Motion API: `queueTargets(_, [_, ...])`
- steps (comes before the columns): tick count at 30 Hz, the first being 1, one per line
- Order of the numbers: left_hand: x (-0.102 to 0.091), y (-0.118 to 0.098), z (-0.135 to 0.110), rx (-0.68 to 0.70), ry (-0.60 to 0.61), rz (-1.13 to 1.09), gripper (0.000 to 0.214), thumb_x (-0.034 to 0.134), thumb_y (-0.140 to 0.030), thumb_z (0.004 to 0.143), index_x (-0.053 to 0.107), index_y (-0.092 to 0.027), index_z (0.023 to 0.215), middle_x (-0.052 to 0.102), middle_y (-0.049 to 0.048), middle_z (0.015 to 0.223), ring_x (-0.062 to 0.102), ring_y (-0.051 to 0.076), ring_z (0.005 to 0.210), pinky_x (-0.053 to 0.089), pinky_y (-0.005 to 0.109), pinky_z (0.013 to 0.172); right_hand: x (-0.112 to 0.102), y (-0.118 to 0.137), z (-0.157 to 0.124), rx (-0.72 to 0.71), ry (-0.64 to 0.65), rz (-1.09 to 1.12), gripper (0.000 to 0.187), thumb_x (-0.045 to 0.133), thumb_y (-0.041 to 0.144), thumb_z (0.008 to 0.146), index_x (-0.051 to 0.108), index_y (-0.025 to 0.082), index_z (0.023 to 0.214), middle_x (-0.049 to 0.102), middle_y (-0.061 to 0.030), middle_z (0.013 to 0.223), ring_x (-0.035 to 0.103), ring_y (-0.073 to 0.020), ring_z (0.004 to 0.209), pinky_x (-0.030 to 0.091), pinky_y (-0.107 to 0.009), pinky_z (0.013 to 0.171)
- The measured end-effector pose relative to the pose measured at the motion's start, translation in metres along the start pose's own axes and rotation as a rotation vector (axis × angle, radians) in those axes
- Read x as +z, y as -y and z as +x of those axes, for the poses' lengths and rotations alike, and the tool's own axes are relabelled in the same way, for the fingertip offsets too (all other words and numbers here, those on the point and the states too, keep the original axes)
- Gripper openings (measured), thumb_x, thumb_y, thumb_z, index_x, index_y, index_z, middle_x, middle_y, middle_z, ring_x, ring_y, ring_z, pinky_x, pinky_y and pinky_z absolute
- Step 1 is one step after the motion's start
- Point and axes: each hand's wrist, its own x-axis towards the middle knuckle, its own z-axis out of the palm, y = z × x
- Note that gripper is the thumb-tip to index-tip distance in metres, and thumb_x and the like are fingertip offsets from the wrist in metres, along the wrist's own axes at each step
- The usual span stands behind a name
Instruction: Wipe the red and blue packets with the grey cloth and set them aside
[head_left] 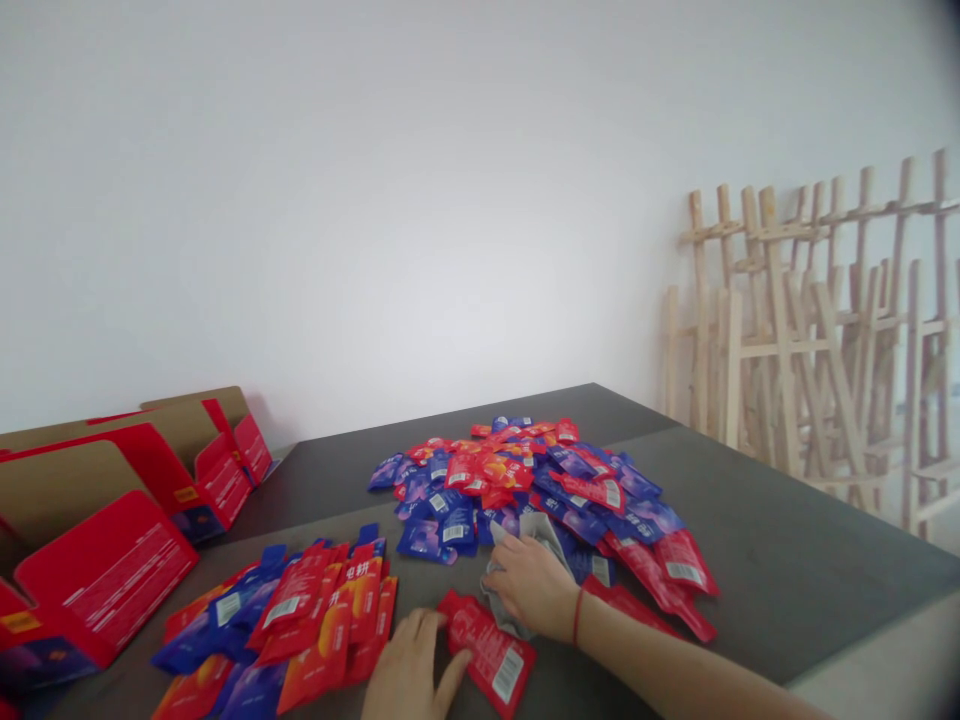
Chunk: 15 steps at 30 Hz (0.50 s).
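Left hand (405,672) lies flat and open on the worktop (787,560), thumb and forefinger touching the red sachet (489,655) and gripping nothing. The sachet's long axis runs from upper left to lower right, between both hands. Right hand (531,585) curls palm-down over a grey pouch (541,530) at the sachet pile's (555,480) near edge; whether it grips is unclear. White barcode labels show; the white Chinese characters are too small to read.
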Motion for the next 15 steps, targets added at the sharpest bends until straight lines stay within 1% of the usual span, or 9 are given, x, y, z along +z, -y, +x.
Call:
queueTargets(2, [0.006,0.001,0.004,0.027,-0.015,0.061,0.04,0.058,-0.05,0.09,0.068,-0.022,0.116,0.07,0.0112,0.123,0.063,0.03,0.117,0.05,0.043,0.102,-0.004,0.0,-0.002,-0.023,0.006,-0.004,0.018,0.057,0.024,0.092,0.071,0.023,0.103,0.064,-0.0078,0.101,0.053,-0.027,0.104,0.044,-0.039,0.079])
queueTargets(4, [0.009,0.0,0.007,0.055,0.004,0.097,0.045,0.059,-0.052,0.089,0.067,-0.023,0.123,0.068,0.0112,0.13,0.06,0.031,0.123,0.048,0.046,0.106,-0.011,0.003,-0.006,-0.073,0.01,-0.005,0.018,0.057,0.025,0.093,0.071,0.024,0.105,0.064,-0.0072,0.102,0.053,-0.0258,0.103,0.043,-0.037,0.079])
queueTargets(7, [0.004,0.0,0.009,0.063,0.047,0.144,0.045,0.059,-0.048,0.09,0.066,-0.025,0.128,0.065,0.0105,0.136,0.058,0.032,0.128,0.046,0.049,0.108,-0.02,0.01,-0.015,-0.217,0.009,0.011,0.018,0.056,0.029,0.095,0.07,0.025,0.106,0.064,-0.006,0.104,0.053,-0.0241,0.102,0.042,-0.036,0.078])
queueTargets(9, [0.002,0.001,0.008,0.064,0.027,0.197,0.042,0.064,-0.043,0.087,0.068,-0.025,0.125,0.065,0.0106,0.136,0.059,0.033,0.127,0.048,0.05,0.107,-0.023,0.014,-0.019,-0.292,0.009,0.014,0.018,0.057,0.031,0.095,0.07,0.025,0.107,0.064,-0.0053,0.103,0.053,-0.0238,0.101,0.041,-0.036,0.078])
queueTargets(10, [0.003,0.002,0.005,0.09,-0.015,0.228,0.041,0.066,-0.04,0.085,0.068,-0.024,0.123,0.066,0.0108,0.134,0.061,0.033,0.124,0.05,0.049,0.104,-0.023,0.016,-0.02,-0.305,0.012,0.012,0.018,0.058,0.032,0.095,0.07,0.026,0.108,0.064,-0.0051,0.101,0.053,-0.0237,0.101,0.041,-0.036,0.077])
queueTargets(11, [0.007,0.002,0.002,0.15,-0.076,0.256,0.039,0.067,-0.038,0.084,0.069,-0.024,0.121,0.069,0.0108,0.13,0.064,0.031,0.119,0.053,0.046,0.099,-0.022,0.016,-0.02,-0.303,0.017,0.013,0.019,0.059,0.032,0.094,0.07,0.026,0.108,0.064,-0.0049,0.1,0.053,-0.0237,0.099,0.041,-0.036,0.076])
queueTargets(12, [0.013,0.002,-0.002,0.24,-0.151,0.277,0.036,0.066,-0.036,0.085,0.069,-0.023,0.119,0.072,0.0101,0.125,0.068,0.029,0.113,0.056,0.042,0.094,-0.021,0.016,-0.02,-0.294,0.023,0.017,0.019,0.059,0.032,0.094,0.07,0.027,0.109,0.063,-0.0049,0.099,0.054,-0.0237,0.098,0.042,-0.036,0.075])
queueTargets(14, [0.031,-0.002,-0.012,0.462,-0.327,0.29,0.028,0.056,-0.034,0.093,0.069,-0.022,0.114,0.077,0.0061,0.11,0.073,0.022,0.096,0.058,0.032,0.085,-0.018,0.013,-0.018,-0.278,0.039,0.039,0.022,0.06,0.033,0.093,0.07,0.029,0.112,0.063,-0.0048,0.1,0.054,-0.0235,0.096,0.042,-0.035,0.074])
queueTargets(15, [0.041,-0.007,-0.017,0.549,-0.415,0.287,0.026,0.048,-0.032,0.097,0.069,-0.023,0.111,0.079,0.0033,0.103,0.075,0.018,0.09,0.057,0.028,0.083,-0.017,0.011,-0.017,-0.271,0.048,0.052,0.022,0.061,0.033,0.092,0.07,0.03,0.112,0.064,-0.0047,0.101,0.055,-0.0235,0.096,0.042,-0.035,0.073])
